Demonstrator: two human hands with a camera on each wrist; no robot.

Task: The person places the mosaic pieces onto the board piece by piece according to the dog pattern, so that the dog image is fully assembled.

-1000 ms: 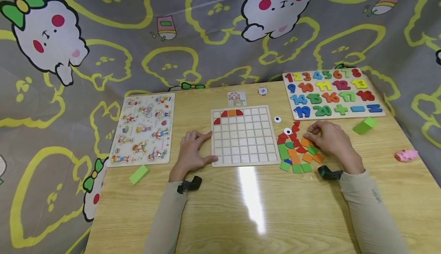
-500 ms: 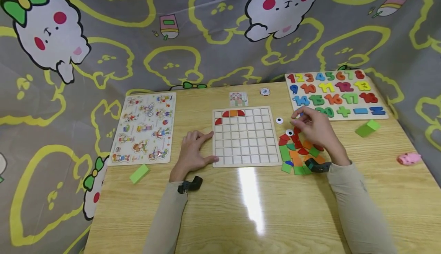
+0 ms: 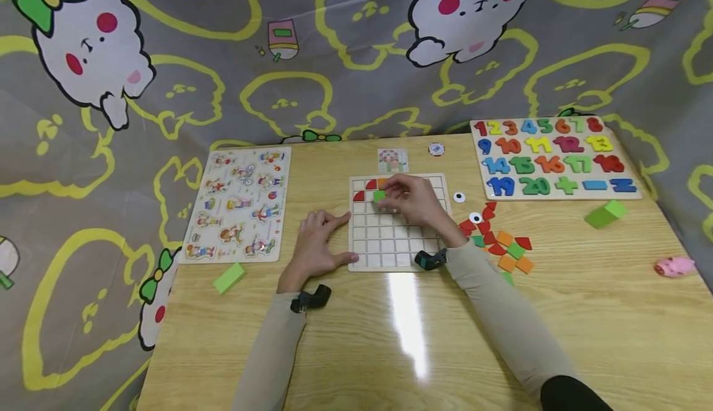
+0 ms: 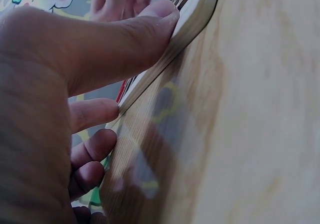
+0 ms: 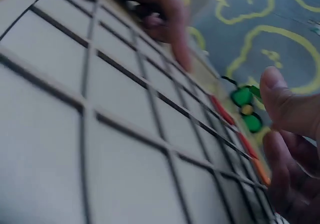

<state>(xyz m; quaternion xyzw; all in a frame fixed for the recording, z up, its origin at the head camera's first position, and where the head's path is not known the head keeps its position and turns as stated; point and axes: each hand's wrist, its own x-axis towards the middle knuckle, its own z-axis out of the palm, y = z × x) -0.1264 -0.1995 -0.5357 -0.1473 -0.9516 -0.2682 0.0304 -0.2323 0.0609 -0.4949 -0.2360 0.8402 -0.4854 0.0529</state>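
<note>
A wooden grid board (image 3: 367,247) lies flat on the table, with a few red and orange tiles in its upper-left cells. My left hand (image 3: 314,244) rests at its left side; thumb and index finger are spread and touch the edge. The left wrist view shows that thumb (image 4: 145,34) against the rim. Over the board's upper part, my right hand (image 3: 414,199) pinches a green square tile (image 3: 379,196) between thumb and fingers. In the right wrist view the tile (image 5: 255,92) shows only as a thin green sliver. The right hand hides some cells.
Loose red, orange and green tiles (image 3: 505,263) lie right of the board, near two eye discs (image 3: 459,197). Behind the board are a picture card (image 3: 392,160) and a round chip (image 3: 436,149). Puzzle boards (image 3: 236,203) (image 3: 557,157), green blocks (image 3: 229,278) and a pink pig (image 3: 674,267) flank it.
My right hand has moved left from the loose tiles to above the board, carrying the green square tile. The left hand stays at the board's edge. The head view has shifted slightly.
</note>
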